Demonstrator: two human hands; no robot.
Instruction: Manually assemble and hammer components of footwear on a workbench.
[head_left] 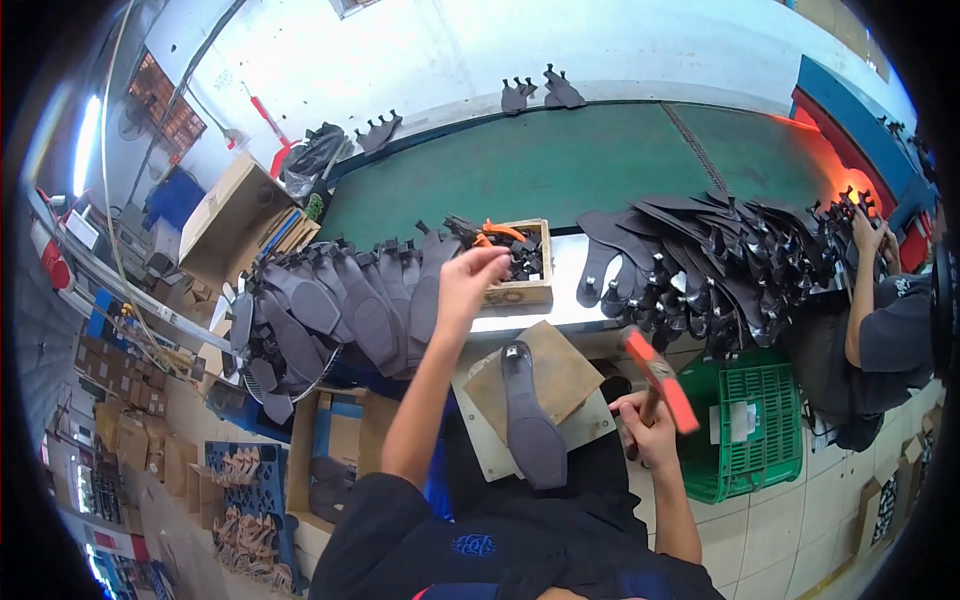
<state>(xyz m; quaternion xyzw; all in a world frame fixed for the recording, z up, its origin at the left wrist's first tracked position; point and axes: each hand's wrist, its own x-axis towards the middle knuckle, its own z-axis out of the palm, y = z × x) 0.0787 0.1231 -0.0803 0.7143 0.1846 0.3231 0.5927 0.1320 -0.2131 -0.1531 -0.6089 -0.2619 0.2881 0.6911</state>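
Observation:
My right hand [650,430] grips a hammer [660,380] with an orange-red head, raised at the right of the work board. My left hand [474,282] is at the near left of a small wooden box [522,293], fingertips pinched together; what is between them, if anything, is too small to make out. The box holds small black pieces and a tool with orange handles [503,233]. Before me, a dark grey shoe sole [535,435] with a heel lies on a brown square board [570,375], its heel end away from me. A pale plate [490,445] sits under the board.
Piled soles with heels [690,250] lie right of the box; more soles [350,290] lean in a row at left. Behind runs a green conveyor belt [500,155]. A green crate [765,420] stands at lower right. Another person's arm [862,290] reaches near a glowing machine [840,170].

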